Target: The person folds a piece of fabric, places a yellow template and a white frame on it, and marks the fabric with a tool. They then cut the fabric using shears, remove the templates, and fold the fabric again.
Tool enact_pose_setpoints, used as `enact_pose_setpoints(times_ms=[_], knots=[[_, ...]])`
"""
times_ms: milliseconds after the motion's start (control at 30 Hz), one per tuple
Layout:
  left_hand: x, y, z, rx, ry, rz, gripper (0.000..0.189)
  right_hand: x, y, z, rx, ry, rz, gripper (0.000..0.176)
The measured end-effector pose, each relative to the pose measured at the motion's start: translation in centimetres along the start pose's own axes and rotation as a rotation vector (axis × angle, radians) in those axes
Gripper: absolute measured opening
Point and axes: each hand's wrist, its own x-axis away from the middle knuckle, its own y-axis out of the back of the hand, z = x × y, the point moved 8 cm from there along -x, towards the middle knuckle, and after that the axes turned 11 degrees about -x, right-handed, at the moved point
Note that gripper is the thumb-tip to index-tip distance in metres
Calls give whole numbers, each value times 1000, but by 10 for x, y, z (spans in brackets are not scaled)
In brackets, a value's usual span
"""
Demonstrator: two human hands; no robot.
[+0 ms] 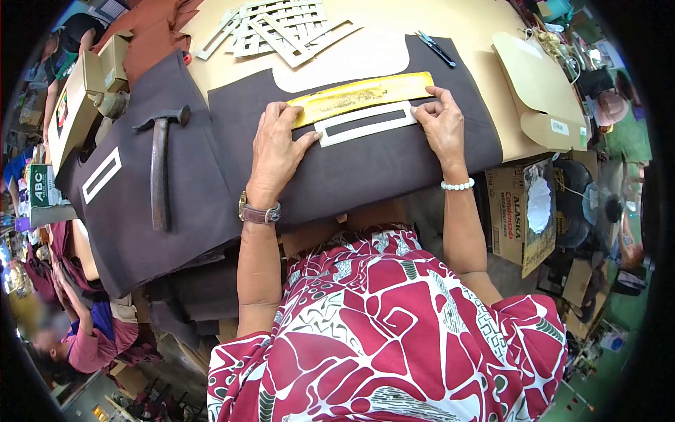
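Observation:
On dark brown cut fabric (358, 169) lies a white rectangular frame (369, 124) with a long slot. Just beyond it is a worn yellow strip (362, 97), flat and slightly curved. The fingers of my left hand (273, 151) press on the strip's left end, its thumb against the frame's left end. My right hand (443, 130) has its forefinger at the strip's right end and its thumb at the frame's right end. Both hands are curled, closed on these pieces. Left of them a hammer (161, 169) rests on another dark fabric piece (119, 232), near a second white frame (102, 175).
Several pale slotted frames (281, 32) are heaped at the back of the table (485, 84). Thread snips (436, 49) lie beyond my right hand. A cardboard piece (538, 91) lies at the right edge, above a printed carton (517, 218). Another person (91, 334) is at the lower left.

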Motion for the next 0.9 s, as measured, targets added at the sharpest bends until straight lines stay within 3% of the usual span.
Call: enact_pose_setpoints(times_ms=[100,200,267,333,467,533,667,900], knots=[[1,2,-3,-18,-6,-20,37,1,-2,-1,90,36,-19,30],[7,4,-19,-90,-98,-74,31,19,-23,32,597,411,-9,15],[17,-5,-35,-173,-255,-97,27,23,-32,45,738,494,35,12],[27,-12,-44,-269,-284,-94,28,22,-40,50,898,571,64,11],[40,-21,-43,-357,-241,-84,37,64,-87,74,457,814,155,21],[41,-20,-42,-367,-214,-63,40,90,-126,73,331,763,396,35],[43,-23,-42,-426,-210,-12,46,84,-123,56,452,634,336,39],[46,-23,-44,-507,-251,42,51,42,-46,21,717,447,216,42]])
